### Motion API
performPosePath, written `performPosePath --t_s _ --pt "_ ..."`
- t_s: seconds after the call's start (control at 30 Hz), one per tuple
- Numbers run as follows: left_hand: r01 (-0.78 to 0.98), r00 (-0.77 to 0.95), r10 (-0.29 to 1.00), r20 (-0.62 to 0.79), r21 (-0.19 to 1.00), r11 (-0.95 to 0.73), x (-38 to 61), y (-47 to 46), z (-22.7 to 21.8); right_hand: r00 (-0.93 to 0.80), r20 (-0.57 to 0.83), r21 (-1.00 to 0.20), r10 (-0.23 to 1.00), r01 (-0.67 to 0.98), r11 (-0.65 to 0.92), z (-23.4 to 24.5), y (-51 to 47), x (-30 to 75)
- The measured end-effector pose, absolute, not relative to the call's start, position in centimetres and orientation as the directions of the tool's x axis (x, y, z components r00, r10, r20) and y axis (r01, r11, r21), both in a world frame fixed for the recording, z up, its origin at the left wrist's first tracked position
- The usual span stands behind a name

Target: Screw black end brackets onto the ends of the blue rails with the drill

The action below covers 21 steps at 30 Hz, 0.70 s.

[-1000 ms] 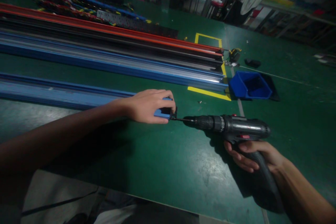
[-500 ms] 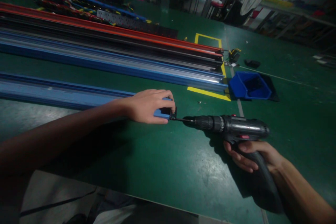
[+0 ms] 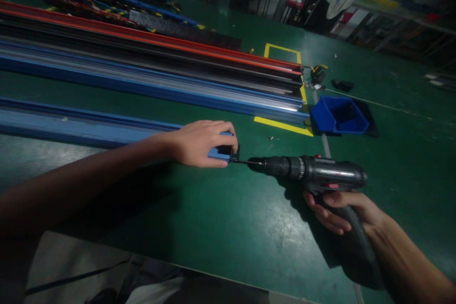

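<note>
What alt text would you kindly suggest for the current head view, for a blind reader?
A person's right hand holds a black drill, its bit at the black end piece of a blue rail gripped by the left hand on a green table. Beyond lie more rails in blue, black and orange, and a blue bin.

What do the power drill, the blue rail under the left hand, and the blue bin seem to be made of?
Power drill: probably hard plastic, glossy black, by its bright highlights.
Blue rail: likely metal, coated or anodised, given its straight edges and sheen; plastic remains possible.
Blue bin: perhaps moulded plastic, from its even colour.
</note>
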State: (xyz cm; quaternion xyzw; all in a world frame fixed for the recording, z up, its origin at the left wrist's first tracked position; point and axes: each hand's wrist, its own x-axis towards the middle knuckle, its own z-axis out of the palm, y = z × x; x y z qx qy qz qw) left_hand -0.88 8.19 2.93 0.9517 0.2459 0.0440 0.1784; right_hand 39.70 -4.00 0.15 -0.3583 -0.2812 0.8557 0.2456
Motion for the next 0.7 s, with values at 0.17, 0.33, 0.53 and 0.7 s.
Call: performPosePath --t_s 0.17,0.33,0.53,0.7 --pt "0.441 0.880 0.475 0.007 0.363 -0.821 -0.89 8.26 2.82 -0.619 -0.482 -0.651 0.620 -0.219 -0.726 0.22 -4.07 39.74" --pt "0.450 0.877 0.481 -0.005 0.360 -0.817 -0.75 8.23 3.00 -0.612 -0.495 -0.646 0.617 -0.216 -0.732 0.25 -4.04 39.78" --pt "0.458 0.874 0.485 -0.018 0.360 -0.813 -0.87 8.18 3.03 -0.618 -0.493 -0.637 0.612 -0.223 -0.738 0.24 -4.06 39.78" --pt "0.449 0.878 0.478 -0.007 0.358 -0.819 -0.92 8.22 2.98 -0.612 -0.495 -0.639 0.617 -0.225 -0.736 0.36 -4.00 39.75"
